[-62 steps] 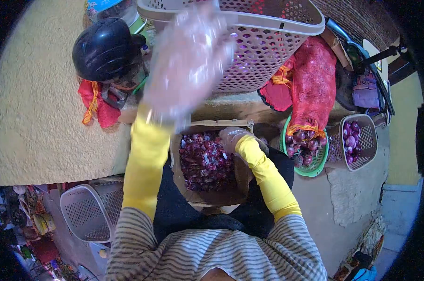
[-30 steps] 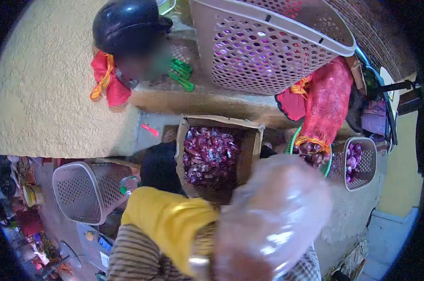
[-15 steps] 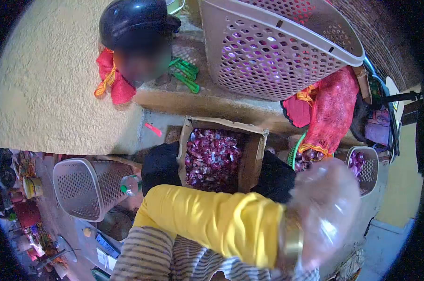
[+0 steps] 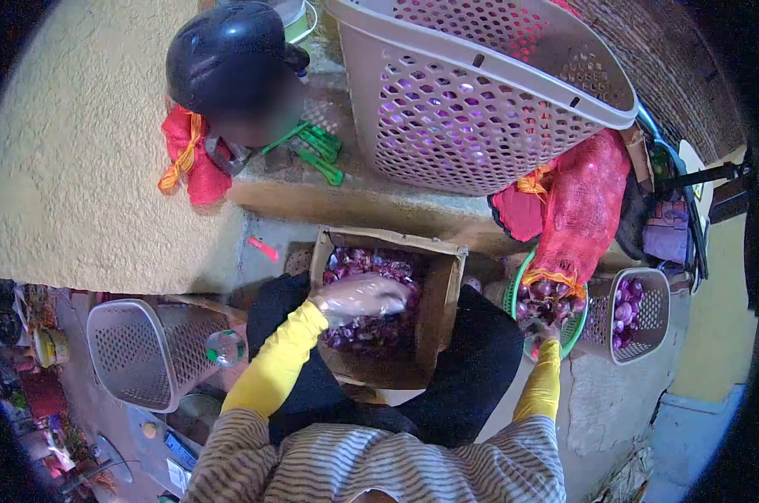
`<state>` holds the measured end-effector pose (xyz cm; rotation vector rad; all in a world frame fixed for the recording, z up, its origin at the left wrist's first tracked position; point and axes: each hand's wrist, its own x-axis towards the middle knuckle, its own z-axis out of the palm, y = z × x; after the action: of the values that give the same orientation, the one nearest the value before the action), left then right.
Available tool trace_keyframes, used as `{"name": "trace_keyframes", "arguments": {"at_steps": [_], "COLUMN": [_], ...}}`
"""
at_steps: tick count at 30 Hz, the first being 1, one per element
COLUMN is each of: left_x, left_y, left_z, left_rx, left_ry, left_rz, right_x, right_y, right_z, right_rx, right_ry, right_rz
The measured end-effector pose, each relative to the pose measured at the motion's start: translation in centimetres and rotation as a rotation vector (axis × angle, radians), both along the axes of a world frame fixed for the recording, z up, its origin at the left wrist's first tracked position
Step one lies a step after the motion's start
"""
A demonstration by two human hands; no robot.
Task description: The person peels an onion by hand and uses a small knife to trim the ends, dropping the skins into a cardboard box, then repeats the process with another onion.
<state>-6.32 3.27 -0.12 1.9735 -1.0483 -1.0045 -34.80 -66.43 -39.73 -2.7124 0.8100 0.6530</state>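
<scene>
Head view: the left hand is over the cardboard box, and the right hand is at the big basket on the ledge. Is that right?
Not quite: in the head view, the right hand is at the green basket of onions. The left hand is over the cardboard box, as you say.

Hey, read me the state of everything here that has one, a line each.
Left hand: gloved, over the peelings
Right hand: at the green basket, grip unclear
Cardboard box: open, holding peelings
Green basket: open, holding onions
Red mesh sack: bulging, mouth over the green basket
Large basket: open-topped, loaded
Far-right basket: open, holding purple onions
Bottle: capped
</scene>
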Motion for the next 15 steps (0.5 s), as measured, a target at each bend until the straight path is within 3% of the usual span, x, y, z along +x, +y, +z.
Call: {"name": "trace_keyframes", "arguments": {"at_steps": [1, 5, 7, 10, 11, 15], "left_x": [-0.2, 0.9, 0.9, 1.1, 1.1, 1.2], "left_y": [0.1, 0.1, -0.2, -0.3, -0.4, -1.0], "left_z": [-0.6, -1.1, -1.4, -2.5, -2.4, -2.3], "left_rx": [0.061, -0.08, -0.076, -0.09, -0.093, -0.207], "left_ry": [-0.119, -0.037, -0.006, -0.036, -0.063, -0.049], "left_rz": [0.093, 0.133, 0.172, 0.195, 0.192, 0.212], "right_x": [0.1, -0.1, -0.2, 2.3, 0.0, 7.6], "right_y": [0.0, -1.0, -0.8, 9.6, 5.1, 19.1], "right_z": [-0.1, 0.0, 2.9, 17.6, 14.2, 35.5], "right_rx": [-0.053, -0.177, 0.764, 0.825, 0.593, 0.848], "right_ry": [0.013, -0.045, -0.367, -0.729, -0.671, -0.777], "right_rz": [0.067, 0.262, -0.402, -1.111, -0.66, -0.597]}}
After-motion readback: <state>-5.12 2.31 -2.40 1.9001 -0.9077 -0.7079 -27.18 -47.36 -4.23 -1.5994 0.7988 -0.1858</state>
